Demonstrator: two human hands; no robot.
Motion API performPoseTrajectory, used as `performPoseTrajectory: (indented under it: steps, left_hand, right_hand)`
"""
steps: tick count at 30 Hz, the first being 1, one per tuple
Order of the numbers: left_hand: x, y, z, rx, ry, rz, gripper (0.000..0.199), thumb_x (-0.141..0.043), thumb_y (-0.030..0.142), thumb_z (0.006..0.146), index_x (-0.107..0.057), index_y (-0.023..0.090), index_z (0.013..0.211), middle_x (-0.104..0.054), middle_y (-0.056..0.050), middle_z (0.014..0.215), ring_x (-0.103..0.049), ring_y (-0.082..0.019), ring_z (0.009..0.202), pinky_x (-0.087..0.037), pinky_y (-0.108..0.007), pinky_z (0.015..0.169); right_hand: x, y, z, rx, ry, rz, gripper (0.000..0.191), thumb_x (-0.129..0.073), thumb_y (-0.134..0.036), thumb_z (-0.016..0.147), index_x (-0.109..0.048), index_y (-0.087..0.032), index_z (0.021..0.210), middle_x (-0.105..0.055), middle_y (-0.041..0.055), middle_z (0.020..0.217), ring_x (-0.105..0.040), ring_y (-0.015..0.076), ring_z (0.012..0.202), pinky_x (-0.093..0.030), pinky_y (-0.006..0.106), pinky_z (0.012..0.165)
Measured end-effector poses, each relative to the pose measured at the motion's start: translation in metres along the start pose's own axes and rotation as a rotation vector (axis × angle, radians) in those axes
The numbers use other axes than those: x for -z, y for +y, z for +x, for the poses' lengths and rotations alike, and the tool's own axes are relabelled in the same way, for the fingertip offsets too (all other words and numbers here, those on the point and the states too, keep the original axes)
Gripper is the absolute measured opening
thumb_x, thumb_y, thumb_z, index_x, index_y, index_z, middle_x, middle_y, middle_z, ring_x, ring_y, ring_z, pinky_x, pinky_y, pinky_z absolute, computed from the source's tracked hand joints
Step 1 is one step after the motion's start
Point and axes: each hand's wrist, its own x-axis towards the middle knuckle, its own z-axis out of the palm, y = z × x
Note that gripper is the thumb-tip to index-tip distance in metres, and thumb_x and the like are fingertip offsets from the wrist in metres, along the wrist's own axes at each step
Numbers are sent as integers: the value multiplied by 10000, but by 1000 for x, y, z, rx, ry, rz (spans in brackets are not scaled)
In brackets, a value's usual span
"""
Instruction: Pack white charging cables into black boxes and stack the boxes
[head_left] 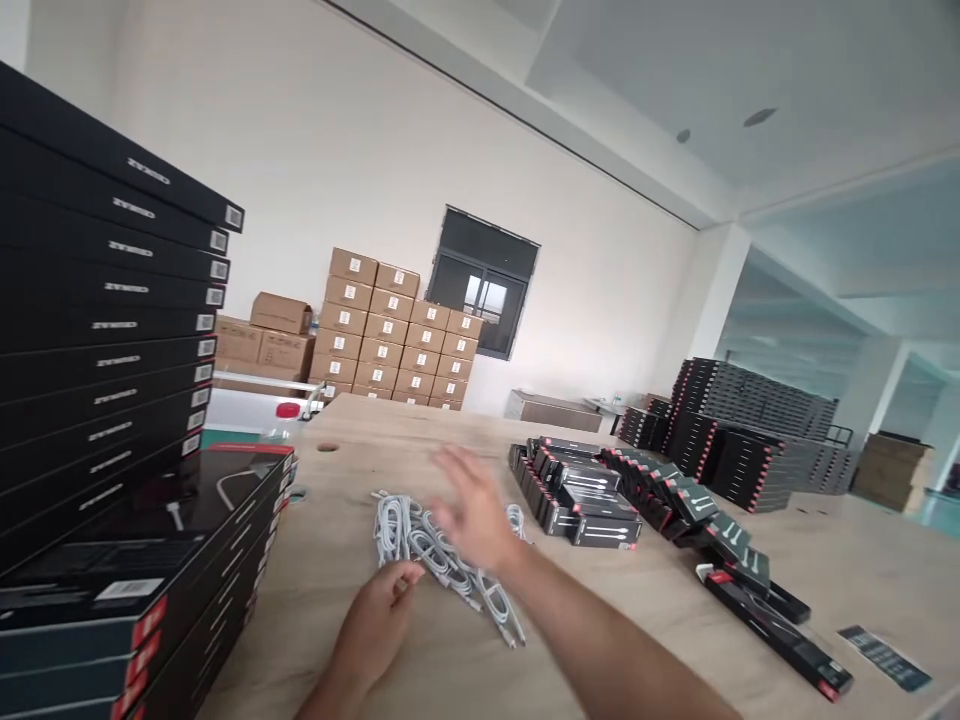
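Note:
Several white charging cables (442,555), coiled into bundles, lie in a loose heap on the wooden table. My left hand (375,625) is at the near left edge of the heap, its fingers curled and thumb drawn in. Whatever is between those fingertips is too small to make out. Over the middle of the heap, my right hand (474,512) is stretched out with its fingers apart and slightly blurred. It covers part of the cables, and I see nothing in it.
Tall stacks of flat black boxes (90,300) rise close on the left. Small black cable boxes (604,525) stand grouped right of the heap, with a leaning row (697,500) beyond. A phone-like dark slab (885,657) lies far right. Brown cartons (390,330) line the wall.

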Motion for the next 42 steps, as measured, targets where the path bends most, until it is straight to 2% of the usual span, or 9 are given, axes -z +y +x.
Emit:
performPoseTrajectory:
  steps: [6,9,13,23,28,32,35,38,42]
  left_hand:
    - [2,-11,-2,8,-30,153,207,-510,269,821,-709,228,858,-723,-8,841,-620,-191,721,-457,-297,735]
    - [0,-10,0,3,-49,208,215,-474,240,831,-689,227,835,-718,-14,838,-628,-193,753,-450,-289,751]
    - [0,-11,1,-16,-55,259,223,-459,187,821,-678,222,844,-725,-22,876,-640,-189,793,-450,-283,782]
    - [2,-13,-1,-40,-43,225,229,-475,220,797,-693,227,867,-741,-25,909,-651,-193,793,-462,-290,788]
    - [3,9,-1,82,-40,-144,293,-631,484,780,-699,211,697,-718,-45,759,-630,-217,708,-467,-290,680]
    - [-7,33,-9,428,-295,-654,674,-548,797,741,-752,157,799,-734,-116,765,-653,-240,628,-476,-311,554]
    - [-9,46,-24,645,-586,-1091,663,-520,752,823,-756,146,954,-756,-122,832,-712,-267,783,-529,-319,649]
    - [-5,53,-34,714,-679,-1318,590,-527,640,889,-741,104,1013,-761,-153,949,-722,-279,882,-557,-352,755]
    - [2,55,-32,572,-648,-1407,630,-451,597,941,-695,46,1122,-721,-214,1102,-704,-304,962,-562,-453,844]
  right_hand:
    - [8,179,-55,-546,-103,-357,648,-582,-61,741,-586,-160,1381,-563,193,1431,-493,367,1348,-433,548,1050]
    - [12,218,-96,-627,-98,-436,696,-592,-49,712,-580,-205,1390,-600,173,1393,-515,377,1322,-429,560,1018]
    - [16,236,-131,-525,-56,-493,549,-605,-104,779,-650,-254,1305,-669,145,1302,-569,356,1244,-401,529,1027]
    - [17,213,-130,-133,143,-446,338,-487,-202,936,-722,-216,1179,-757,100,1113,-687,259,1049,-562,392,920]
    - [32,145,-125,94,289,-348,435,-485,-148,943,-621,-252,1343,-720,98,1226,-658,263,1165,-536,473,1019]
    - [26,59,-135,482,155,-150,504,-583,-216,950,-511,-289,1443,-718,65,1272,-627,271,1232,-565,451,988]
    - [9,20,-144,588,76,-114,460,-612,-287,951,-540,-283,1405,-738,49,1242,-648,267,1197,-590,398,923]
    - [-2,22,-155,447,71,-183,448,-610,-235,917,-570,-263,1363,-696,97,1302,-651,292,1177,-589,412,890]
    - [-2,73,-184,-112,79,-362,450,-637,-305,851,-627,-234,1295,-720,158,1136,-694,344,1007,-587,484,815]
